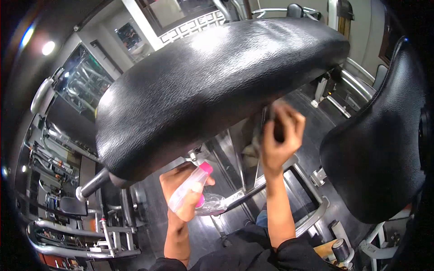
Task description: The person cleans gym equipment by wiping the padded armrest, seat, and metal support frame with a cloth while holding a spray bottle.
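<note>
Two hands are working close in: the left hand (171,185) is holding a clear spray bottle (211,205), fingers closed around its pink-tipped head. Blurred, the right hand (284,141) is bending its fingers at the underside of a black pad (212,81) above both grips; its hold, I cannot tell. Right of that grip, a black backrest (375,158) is standing; farther off, left of the bottle grip, a small seat (73,206) is showing.

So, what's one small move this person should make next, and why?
I'd probably slide the right hand a little along the lower edge of the black pad: that hand is up at the edge, while the left hand is occupied, gripping a spray bottle below the pad. Blur hides what, if anything, the right hand holds.
</note>
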A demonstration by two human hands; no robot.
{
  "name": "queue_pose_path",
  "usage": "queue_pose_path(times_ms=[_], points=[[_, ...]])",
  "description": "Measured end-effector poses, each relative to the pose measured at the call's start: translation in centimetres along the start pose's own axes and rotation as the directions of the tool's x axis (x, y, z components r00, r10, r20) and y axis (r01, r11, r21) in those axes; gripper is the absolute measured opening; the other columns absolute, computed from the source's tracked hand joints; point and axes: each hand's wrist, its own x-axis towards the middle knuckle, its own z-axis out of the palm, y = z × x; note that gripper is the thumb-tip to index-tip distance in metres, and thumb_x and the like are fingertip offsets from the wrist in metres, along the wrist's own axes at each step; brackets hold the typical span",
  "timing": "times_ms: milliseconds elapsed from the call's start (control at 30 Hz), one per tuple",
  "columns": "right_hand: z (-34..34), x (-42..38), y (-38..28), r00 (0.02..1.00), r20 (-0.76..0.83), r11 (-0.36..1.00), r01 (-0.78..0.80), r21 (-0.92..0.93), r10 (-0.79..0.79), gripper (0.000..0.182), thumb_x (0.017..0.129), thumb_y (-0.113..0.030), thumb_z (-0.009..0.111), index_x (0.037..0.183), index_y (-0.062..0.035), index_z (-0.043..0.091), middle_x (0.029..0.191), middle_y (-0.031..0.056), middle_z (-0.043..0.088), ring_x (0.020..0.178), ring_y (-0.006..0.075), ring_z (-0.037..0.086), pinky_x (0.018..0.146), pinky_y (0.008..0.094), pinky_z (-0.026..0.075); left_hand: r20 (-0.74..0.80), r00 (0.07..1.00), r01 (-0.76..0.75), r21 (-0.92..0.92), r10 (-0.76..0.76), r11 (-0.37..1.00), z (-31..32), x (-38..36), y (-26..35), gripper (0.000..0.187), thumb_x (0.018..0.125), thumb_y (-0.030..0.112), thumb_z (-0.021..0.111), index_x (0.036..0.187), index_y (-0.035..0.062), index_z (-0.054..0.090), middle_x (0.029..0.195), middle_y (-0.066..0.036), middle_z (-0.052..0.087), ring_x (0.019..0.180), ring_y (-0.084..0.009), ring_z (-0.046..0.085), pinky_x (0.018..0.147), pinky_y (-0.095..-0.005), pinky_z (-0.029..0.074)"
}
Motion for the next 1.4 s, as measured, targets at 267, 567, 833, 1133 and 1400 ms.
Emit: queue_pose_path(times_ms=[267, 567, 833, 1133, 1400], points=[[-0.1, -0.7, -0.1, 0.891, 0.216, 0.91, 0.355, 0.213, -0.398, 0.04, 0.065, 0.0, 0.071, 0.102, -0.0113, 0.079, 0.099, 0.0053, 0.071, 0.089, 0.0214, 0.069, 0.079, 0.0338, 0.058, 0.08, 0.991, -0.076, -0.315, 0.106, 0.946, 5.7, 2.5, -1.4, 0.043, 0.096, 0.037, 0.056, 0.086, -0.0034, 0.07, 0.073, -0.011, 0.066, 0.063, -0.0192, 0.064, 0.057, -0.0298, 0.047], [-1.3, 3.4, 4.7, 1.0, -0.023, 0.996, -0.003, -0.094, 0.001, 0.035, 0.075, 0.003, 0.069, 0.108, -0.0071, 0.076, 0.101, 0.0095, 0.068, 0.092, 0.0248, 0.065, 0.081, 0.0369, 0.051, 0.098, 0.983, -0.133, -0.214, 0.157, 0.968, 7.7, 4.1, -0.8, 0.041, 0.096, 0.035, 0.055, 0.083, -0.0012, 0.07, 0.061, -0.006, 0.06, 0.052, -0.0159, 0.056, 0.051, -0.0308, 0.042], [-0.2, 2.9, 7.8, 0.996, -0.059, 0.997, 0.074, 0.038, -0.071, 0.026, 0.078, 0.001, 0.069, 0.103, -0.0039, 0.067, 0.102, 0.0131, 0.06, 0.097, 0.03, 0.061, 0.092, 0.0393, 0.047, 0.077, 0.97, -0.21, -0.193, 0.228, 0.958, 8.8, 5.1, -0.9, 0.042, 0.095, 0.037, 0.056, 0.082, 0.0002, 0.071, 0.059, -0.006, 0.059, 0.052, -0.0161, 0.055, 0.051, -0.0306, 0.04], [-1.1, 2.4, 5.6, 0.996, 0.037, 0.995, 0.079, 0.06, -0.082, 0.029, 0.079, -0.003, 0.069, 0.108, -0.003, 0.069, 0.095, 0.0127, 0.059, 0.088, 0.0268, 0.058, 0.083, 0.0344, 0.047, 0.241, 0.934, -0.208, -0.235, 0.265, 0.949, 11.0, 7.2, -1.5, 0.038, 0.093, 0.033, 0.057, 0.081, -0.0003, 0.068, 0.064, -0.009, 0.058, 0.054, -0.0222, 0.057, 0.053, -0.0337, 0.044], [-1.8, 7.9, 8.4, 0.983, -0.153, 0.99, -0.112, -0.085, 0.098, 0.023, 0.09, -0.005, 0.065, 0.112, 0.0022, 0.064, 0.101, 0.012, 0.061, 0.099, 0.0259, 0.06, 0.092, 0.034, 0.045, 0.249, 0.909, -0.263, -0.278, 0.334, 0.924, 13.0, 8.5, -2.5, 0.028, 0.086, 0.024, 0.06, 0.079, -0.0016, 0.066, 0.065, -0.011, 0.059, 0.056, -0.0263, 0.058, 0.053, -0.0358, 0.045]])
